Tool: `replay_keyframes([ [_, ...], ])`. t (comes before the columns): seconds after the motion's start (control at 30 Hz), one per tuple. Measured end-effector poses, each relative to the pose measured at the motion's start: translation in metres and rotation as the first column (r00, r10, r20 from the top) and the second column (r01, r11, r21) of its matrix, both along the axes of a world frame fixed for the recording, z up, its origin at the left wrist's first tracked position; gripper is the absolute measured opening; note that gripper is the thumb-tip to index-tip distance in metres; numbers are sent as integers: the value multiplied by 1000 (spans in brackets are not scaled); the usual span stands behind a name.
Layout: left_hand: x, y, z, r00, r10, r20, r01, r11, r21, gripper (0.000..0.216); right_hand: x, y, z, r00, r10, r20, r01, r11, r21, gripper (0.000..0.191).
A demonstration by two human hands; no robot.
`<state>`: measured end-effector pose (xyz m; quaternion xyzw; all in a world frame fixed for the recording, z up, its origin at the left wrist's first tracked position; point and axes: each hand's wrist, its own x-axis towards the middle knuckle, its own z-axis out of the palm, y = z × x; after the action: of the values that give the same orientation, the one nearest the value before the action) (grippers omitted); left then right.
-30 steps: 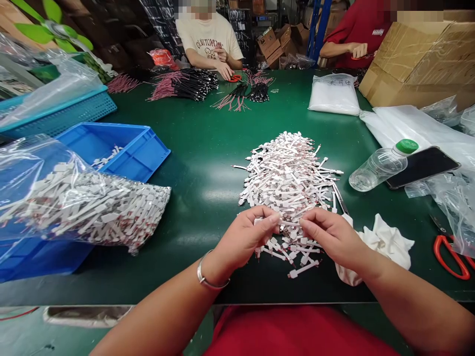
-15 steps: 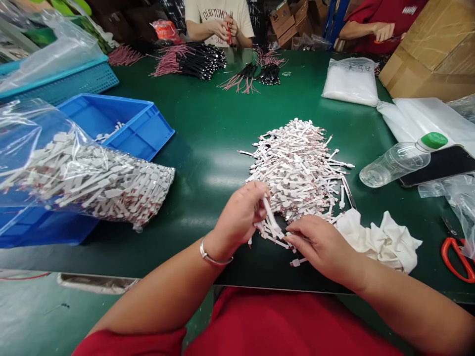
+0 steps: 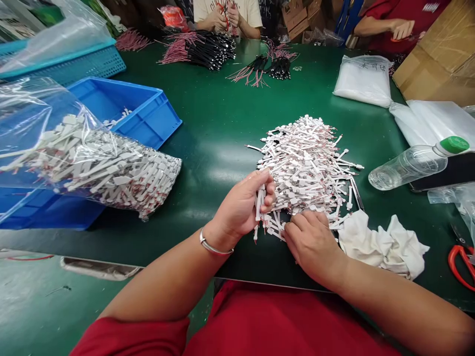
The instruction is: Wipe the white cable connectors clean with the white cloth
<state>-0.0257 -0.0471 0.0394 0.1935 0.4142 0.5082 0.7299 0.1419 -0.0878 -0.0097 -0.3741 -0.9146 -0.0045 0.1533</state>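
A heap of short white cables (image 3: 304,163) with flat connectors and reddish wire ends lies on the green table in front of me. My left hand (image 3: 245,205), wearing a silver bangle, curls around a few white cables (image 3: 259,205) at the heap's near left side. At the near edge of the heap is my right hand (image 3: 313,244), palm down, its fingers bent and drawn together. Its fingertips reach in among the cables there, and what they pinch, if anything, is hidden.
On the left, a clear bag of white cables (image 3: 126,168) leans over blue bins (image 3: 148,111). To the right are a white cloth (image 3: 386,244), a plastic bottle (image 3: 411,165) and red-handled scissors (image 3: 458,267). Black cable bundles (image 3: 211,49) lie across the table near two people.
My left hand has turned its palm more upward, showing the cables in its fingers. My right hand has curled its fingers down onto the heap's near edge. The view has shifted slightly.
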Motion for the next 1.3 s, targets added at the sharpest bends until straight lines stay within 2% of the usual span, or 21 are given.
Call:
replay_keyframes([
  [0.13, 1, -1, 0, 997, 14, -79, -8, 997, 74, 20, -1, -1, 1, 999, -33, -5, 33, 999, -17, 17],
  [0.2, 1, -2, -1, 994, 12, -112, -1, 995, 100, 19, -3, -2, 0, 999, -44, 8, 44, 999, -11, 22],
  [0.27, 2, -3, -2, 991, 8, -133, 7, 994, 112, 20, -4, -3, -2, 999, -37, 33, 37, 999, 2, 24],
  [0.37, 2, -3, -2, 989, 10, -148, 7, 993, 115, 22, -4, -2, -3, 999, -31, 45, 31, 1000, 4, 13],
  [0.5, 2, -3, -1, 986, 16, -164, 5, 992, 127, 24, 1, 0, 0, 999, -37, 14, 38, 999, -24, 16],
  [0.6, 2, -5, 0, 981, -2, -196, 29, 991, 134, 26, 7, 1, 5, 999, -30, -32, 27, 996, -88, 17],
  [0.73, 1, -6, 0, 961, -25, -276, 66, 988, 138, 29, 21, 5, 12, 989, -54, -136, 17, 965, -261, 23],
  [0.8, 0, -6, -1, 944, -57, -324, 111, 982, 151, 28, 31, 11, 18, 965, -102, -241, 4, 927, -375, 24],
  [0.87, -2, -6, -3, 907, -93, -410, 179, 968, 177, 27, 42, 18, 25, 916, -222, -333, 20, 858, -514, 23],
  [0.97, -2, -7, -4, 801, -131, -585, 303, 931, 206, 25, 58, 27, 35, 794, -467, -388, 52, 689, -723, 25],
  [1.07, 0, -11, -5, 698, -231, -678, 450, 878, 163, 30, 67, 32, 40, 663, -606, -439, -35, 561, -827, 27],
  [1.17, 5, -15, -8, 642, -273, -717, 536, 828, 164, 39, 67, 32, 41, 580, -649, -492, -161, 501, -850, 28],
  [1.3, 11, -19, -12, 607, -161, -778, 564, 778, 278, 28, 63, 31, 39, 556, -663, -501, -235, 453, -860, 25],
])
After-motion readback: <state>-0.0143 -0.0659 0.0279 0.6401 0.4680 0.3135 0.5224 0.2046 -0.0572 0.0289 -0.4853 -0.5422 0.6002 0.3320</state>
